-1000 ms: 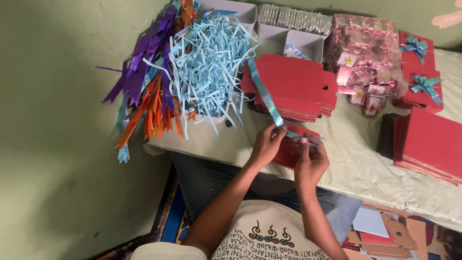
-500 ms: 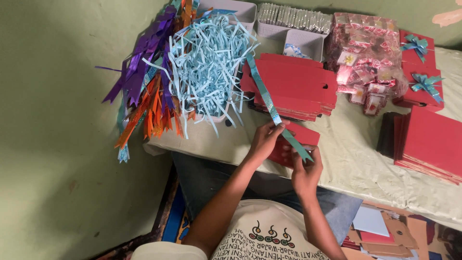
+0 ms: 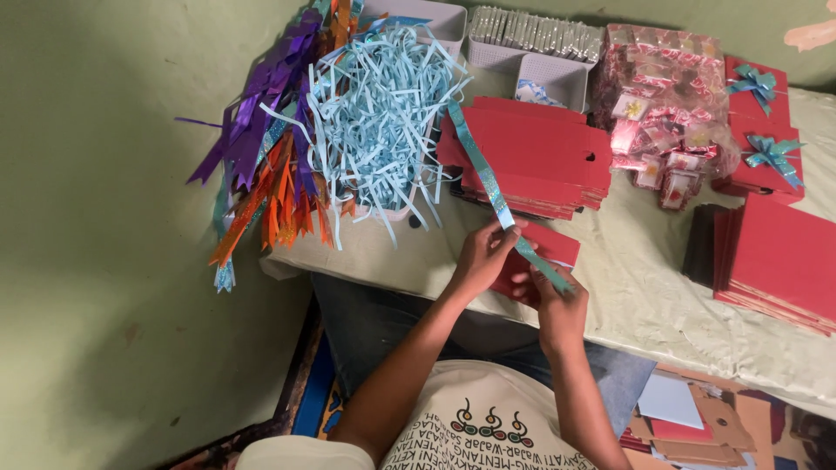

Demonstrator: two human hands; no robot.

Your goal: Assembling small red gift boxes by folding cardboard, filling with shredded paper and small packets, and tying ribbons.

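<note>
I have a length of shiny blue ribbon (image 3: 498, 196) pinched between both hands, just above a flat red card box (image 3: 544, 252) lying at the near edge of the surface (image 3: 644, 287). My left hand (image 3: 483, 257) is closed on the ribbon about midway, thumb and fingers narrow around it; my right hand (image 3: 557, 305) grips the lower end, fingers curled tight. The free end runs up and away, over the stack of red flat boxes (image 3: 531, 157), towards the heap of pale blue ribbon strips (image 3: 383, 113).

To my eye this is the fitting step — the strip is drawn taut and slanted across the box, not yet laid or tied. The next move calls for keeping tension in both hands while bringing the ribbon down flat onto the red card, square to its edges, without letting the slick strip twist or slide through my fingers.
</note>
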